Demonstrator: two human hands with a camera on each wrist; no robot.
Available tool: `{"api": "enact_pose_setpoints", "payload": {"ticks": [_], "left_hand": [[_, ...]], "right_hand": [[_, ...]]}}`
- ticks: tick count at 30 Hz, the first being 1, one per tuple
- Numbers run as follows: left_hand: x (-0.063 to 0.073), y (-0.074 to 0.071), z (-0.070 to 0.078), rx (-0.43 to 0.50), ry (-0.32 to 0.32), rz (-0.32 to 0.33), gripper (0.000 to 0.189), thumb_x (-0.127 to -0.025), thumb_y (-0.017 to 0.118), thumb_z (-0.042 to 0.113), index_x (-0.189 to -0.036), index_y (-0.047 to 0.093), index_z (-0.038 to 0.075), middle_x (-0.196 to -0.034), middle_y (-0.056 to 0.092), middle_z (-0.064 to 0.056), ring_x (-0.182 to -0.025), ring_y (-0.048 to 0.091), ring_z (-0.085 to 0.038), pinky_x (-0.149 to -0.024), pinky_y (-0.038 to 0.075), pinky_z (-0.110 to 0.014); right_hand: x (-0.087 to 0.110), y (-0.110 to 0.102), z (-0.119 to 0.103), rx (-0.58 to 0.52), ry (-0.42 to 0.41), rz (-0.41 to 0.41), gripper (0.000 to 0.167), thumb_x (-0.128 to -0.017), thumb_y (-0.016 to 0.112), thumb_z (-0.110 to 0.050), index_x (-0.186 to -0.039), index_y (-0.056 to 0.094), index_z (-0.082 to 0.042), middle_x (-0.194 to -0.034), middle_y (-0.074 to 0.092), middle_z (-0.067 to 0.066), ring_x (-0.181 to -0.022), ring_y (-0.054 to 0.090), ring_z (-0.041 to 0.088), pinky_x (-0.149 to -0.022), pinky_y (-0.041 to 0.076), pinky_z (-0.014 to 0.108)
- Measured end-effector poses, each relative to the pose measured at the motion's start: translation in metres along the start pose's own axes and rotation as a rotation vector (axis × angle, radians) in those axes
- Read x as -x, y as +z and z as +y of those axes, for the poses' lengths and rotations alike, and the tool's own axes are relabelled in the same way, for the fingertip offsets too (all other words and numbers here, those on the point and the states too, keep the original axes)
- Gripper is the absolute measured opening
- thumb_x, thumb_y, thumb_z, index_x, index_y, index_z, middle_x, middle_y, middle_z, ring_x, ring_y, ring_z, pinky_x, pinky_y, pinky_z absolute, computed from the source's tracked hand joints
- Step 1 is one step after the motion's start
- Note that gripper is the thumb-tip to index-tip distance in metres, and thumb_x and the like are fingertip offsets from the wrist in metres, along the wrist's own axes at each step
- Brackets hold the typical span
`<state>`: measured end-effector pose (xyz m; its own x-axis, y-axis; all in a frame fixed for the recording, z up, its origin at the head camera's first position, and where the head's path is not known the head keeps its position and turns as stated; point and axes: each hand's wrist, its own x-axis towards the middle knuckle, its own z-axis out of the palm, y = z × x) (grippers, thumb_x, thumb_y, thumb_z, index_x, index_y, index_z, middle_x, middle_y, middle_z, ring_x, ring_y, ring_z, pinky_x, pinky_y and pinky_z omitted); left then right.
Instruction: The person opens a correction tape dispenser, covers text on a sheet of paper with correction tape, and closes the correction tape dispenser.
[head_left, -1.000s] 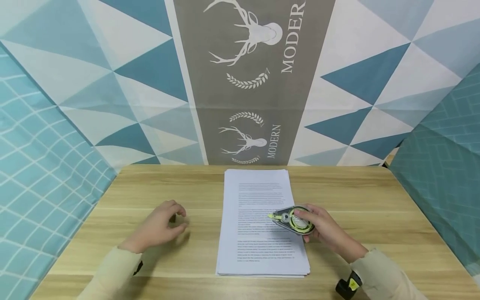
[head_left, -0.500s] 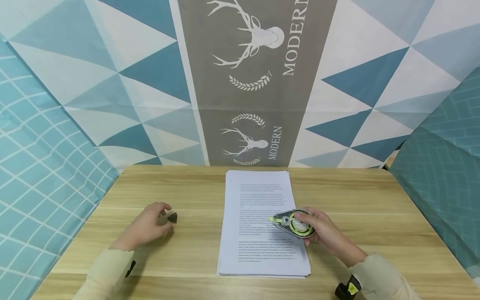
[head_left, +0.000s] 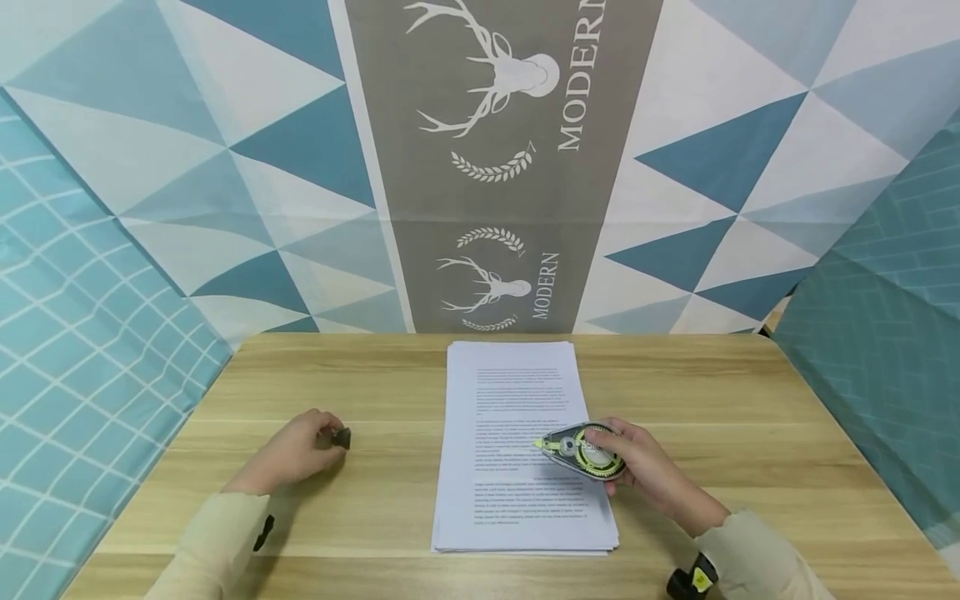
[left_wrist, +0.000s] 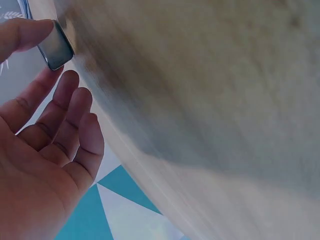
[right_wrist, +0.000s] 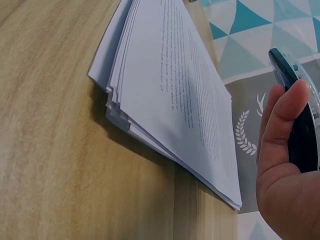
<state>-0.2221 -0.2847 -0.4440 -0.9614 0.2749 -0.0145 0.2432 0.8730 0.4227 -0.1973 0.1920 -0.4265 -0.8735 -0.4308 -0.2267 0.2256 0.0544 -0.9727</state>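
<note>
My left hand (head_left: 303, 450) is at the left part of the table, with a small dark cap (head_left: 342, 437) at its fingertips. In the left wrist view, thumb and index finger pinch this smoky, see-through cap (left_wrist: 56, 47) close by the wood, while the other fingers curl loosely below. My right hand (head_left: 648, 468) holds a grey and yellow-green correction tape (head_left: 581, 450), thumb on its round face. Its bare tip points left, over a stack of printed paper (head_left: 517, 517). The right wrist view shows the tape's dark side (right_wrist: 302, 142) behind the fingers.
The wooden table (head_left: 697, 375) ends at a patterned cloth wall (head_left: 487, 200) at the back. Blue cloths hang at the left (head_left: 82, 333) and right (head_left: 877, 350). The paper sheets sit slightly uneven at their edges.
My left hand has shifted left and slightly down, so the dark cap shows more beyond its fingertips; the fingers have since drawn closer around it. The right hand and correction tape have barely moved.
</note>
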Motion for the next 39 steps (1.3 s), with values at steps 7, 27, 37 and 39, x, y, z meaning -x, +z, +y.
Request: {"api": "enact_pose_setpoints", "payload": {"ticks": [7, 27, 37, 39], "left_hand": [[0.002, -0.003, 0.004, 0.007, -0.016, 0.007, 0.022, -0.079, 0.070, 0.016, -0.096, 0.063, 0.004, -0.093, 0.061, -0.008, -0.087, 0.058, -0.022, -0.075, 0.048, -0.040], [-0.010, 0.001, 0.074, 0.113, 0.121, 0.069, 0.017, -0.076, 0.074, 0.018, -0.089, 0.064, 0.012, -0.085, 0.063, 0.007, -0.077, 0.054, -0.009, -0.070, 0.046, -0.023], [-0.017, 0.016, 0.116, 0.273, 0.237, 0.095, 0.020, -0.075, 0.074, 0.014, -0.091, 0.062, 0.011, -0.084, 0.063, 0.007, -0.076, 0.057, -0.015, -0.068, 0.047, -0.022], [-0.018, 0.020, 0.123, 0.309, 0.246, 0.105, 0.021, -0.075, 0.075, 0.013, -0.092, 0.062, 0.011, -0.084, 0.063, 0.007, -0.075, 0.056, -0.015, -0.068, 0.046, -0.021]], "right_hand": [[0.001, 0.000, 0.001, 0.002, 0.008, 0.009, 0.042, -0.097, 0.046, -0.029, -0.120, 0.041, 0.005, -0.083, 0.063, -0.001, -0.055, 0.055, 0.005, -0.051, 0.048, 0.020], [-0.004, 0.009, -0.004, -0.019, 0.002, 0.013, 0.046, -0.096, 0.048, -0.029, -0.123, 0.040, 0.008, -0.085, 0.064, -0.002, -0.056, 0.054, 0.005, -0.051, 0.046, 0.019], [-0.009, 0.019, -0.008, -0.046, -0.014, -0.011, 0.043, -0.096, 0.048, -0.028, -0.122, 0.042, 0.007, -0.083, 0.064, -0.002, -0.057, 0.054, 0.005, -0.050, 0.045, 0.019], [-0.009, 0.020, -0.009, -0.050, -0.020, -0.019, 0.041, -0.096, 0.048, -0.028, -0.120, 0.043, 0.005, -0.083, 0.064, -0.002, -0.057, 0.054, 0.006, -0.050, 0.045, 0.019]]}}
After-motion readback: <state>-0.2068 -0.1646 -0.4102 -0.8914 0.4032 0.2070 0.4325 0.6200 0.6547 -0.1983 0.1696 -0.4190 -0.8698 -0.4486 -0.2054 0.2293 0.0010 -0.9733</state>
